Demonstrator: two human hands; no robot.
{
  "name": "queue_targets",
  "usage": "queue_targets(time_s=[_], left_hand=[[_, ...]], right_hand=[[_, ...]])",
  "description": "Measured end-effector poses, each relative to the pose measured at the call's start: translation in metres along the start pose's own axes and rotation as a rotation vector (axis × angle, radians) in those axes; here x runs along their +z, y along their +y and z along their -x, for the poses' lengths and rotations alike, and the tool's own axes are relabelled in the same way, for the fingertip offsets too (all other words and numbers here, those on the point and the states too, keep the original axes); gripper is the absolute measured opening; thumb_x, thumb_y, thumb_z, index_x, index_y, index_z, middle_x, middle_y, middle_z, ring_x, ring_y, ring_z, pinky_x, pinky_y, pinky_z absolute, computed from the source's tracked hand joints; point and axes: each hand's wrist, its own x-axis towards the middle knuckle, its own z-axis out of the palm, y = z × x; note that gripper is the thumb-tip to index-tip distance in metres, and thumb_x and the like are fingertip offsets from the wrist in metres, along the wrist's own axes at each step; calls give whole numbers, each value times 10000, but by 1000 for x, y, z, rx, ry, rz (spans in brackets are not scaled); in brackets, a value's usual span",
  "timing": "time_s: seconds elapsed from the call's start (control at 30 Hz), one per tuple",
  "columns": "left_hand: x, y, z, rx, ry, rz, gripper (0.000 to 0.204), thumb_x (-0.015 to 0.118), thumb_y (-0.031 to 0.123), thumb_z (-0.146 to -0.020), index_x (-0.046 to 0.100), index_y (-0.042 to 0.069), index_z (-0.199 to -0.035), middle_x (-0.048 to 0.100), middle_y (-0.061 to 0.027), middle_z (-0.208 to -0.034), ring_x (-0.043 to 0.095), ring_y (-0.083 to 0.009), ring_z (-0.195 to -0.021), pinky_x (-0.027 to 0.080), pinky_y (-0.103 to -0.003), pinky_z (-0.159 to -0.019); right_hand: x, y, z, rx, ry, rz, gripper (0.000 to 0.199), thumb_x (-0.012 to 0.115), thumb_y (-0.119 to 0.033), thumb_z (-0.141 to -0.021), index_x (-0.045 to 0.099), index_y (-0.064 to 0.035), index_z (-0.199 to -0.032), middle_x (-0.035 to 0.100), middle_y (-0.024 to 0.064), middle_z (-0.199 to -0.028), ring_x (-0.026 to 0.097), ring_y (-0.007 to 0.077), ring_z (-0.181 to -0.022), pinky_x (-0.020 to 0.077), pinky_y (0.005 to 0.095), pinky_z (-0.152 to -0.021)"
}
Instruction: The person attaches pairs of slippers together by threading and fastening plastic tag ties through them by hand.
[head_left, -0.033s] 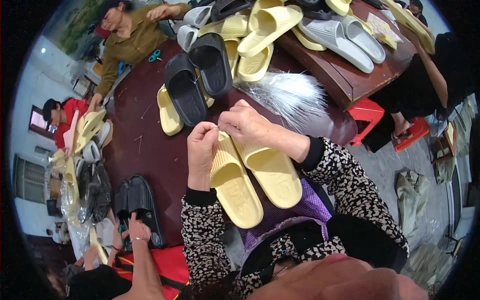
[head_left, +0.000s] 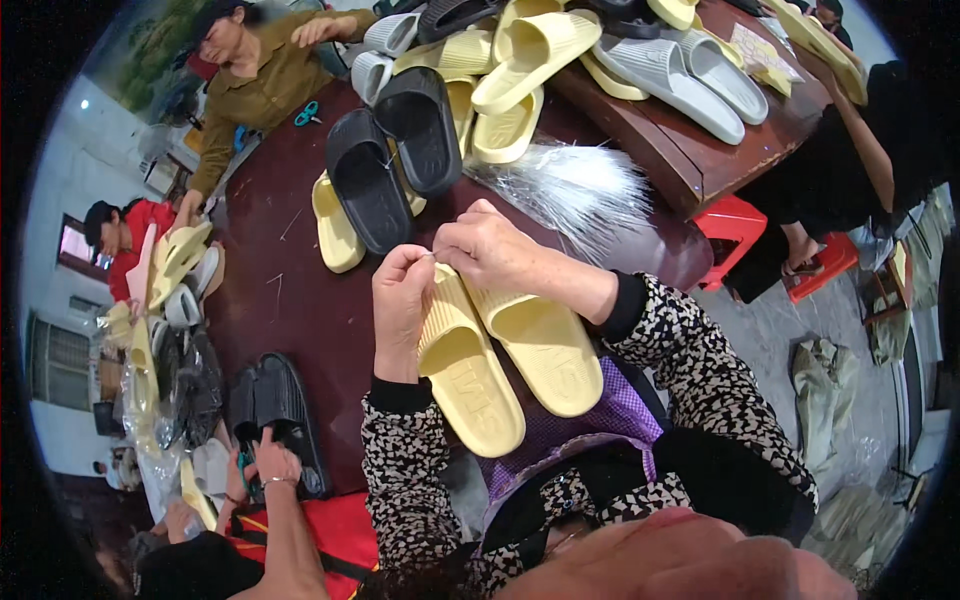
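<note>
A pair of pale yellow slide slippers (head_left: 500, 360) lies side by side, reaching from the dark table edge toward my lap. My left hand (head_left: 400, 300) grips the far end of the left slipper, thumb and fingers pinched together. My right hand (head_left: 490, 245) closes over the far end where the two slippers meet, fingertips touching those of the left hand. Something thin and pale seems pinched between them; I cannot tell what it is. Just beyond my right hand lies a bundle of clear thin plastic strands (head_left: 570, 185).
Two black slippers (head_left: 390, 160) and a yellow one (head_left: 335, 225) lie on the dark red table (head_left: 290, 300). A heap of yellow and grey slippers (head_left: 530, 50) sits further back. Other people work at the left and far side. A red stool (head_left: 735, 225) stands to the right.
</note>
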Motion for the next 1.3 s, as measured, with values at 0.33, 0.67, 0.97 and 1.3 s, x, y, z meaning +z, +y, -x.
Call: queue_targets(time_s=[0.33, 0.67, 0.97, 1.3], left_hand=[[3, 2, 1, 33, 159, -173, 59, 570, 60, -893, 591, 34, -843, 498, 43, -638, 431, -23, -538, 337, -172, -491], [-48, -9, 8, 116, 296, -264, 75, 588, 75, -861, 604, 34, -801, 554, 22, -653, 484, -34, -561, 364, -182, -502], [-58, -20, 20, 195, 264, -340, 78, 581, 71, -873, 600, 31, -810, 544, 25, -618, 470, -38, -526, 370, -181, -498], [-75, -24, 23, 261, 242, -420, 120, 593, 88, -871, 603, 1, -789, 562, 10, -617, 509, -37, -554, 398, -199, -512]], right_hand=[[2, 4, 2, -10, 8, 59, 42, 631, -120, -802, 651, -83, -800, 628, 53, -735, 591, 222, -744, 394, 347, -776], [26, -14, 3, -57, 71, 41, 45, 649, -57, -782, 649, -34, -821, 647, 96, -798, 607, 277, -757, 433, 354, -727], [5, -44, 15, 160, 149, -99, 101, 618, -56, -836, 649, 1, -913, 654, 72, -800, 606, 164, -711, 470, 282, -671], [-10, -120, 90, 116, -416, -61, 241, 620, -85, -814, 632, -37, -1050, 628, 124, -798, 623, 226, -743, 490, 311, -645]])
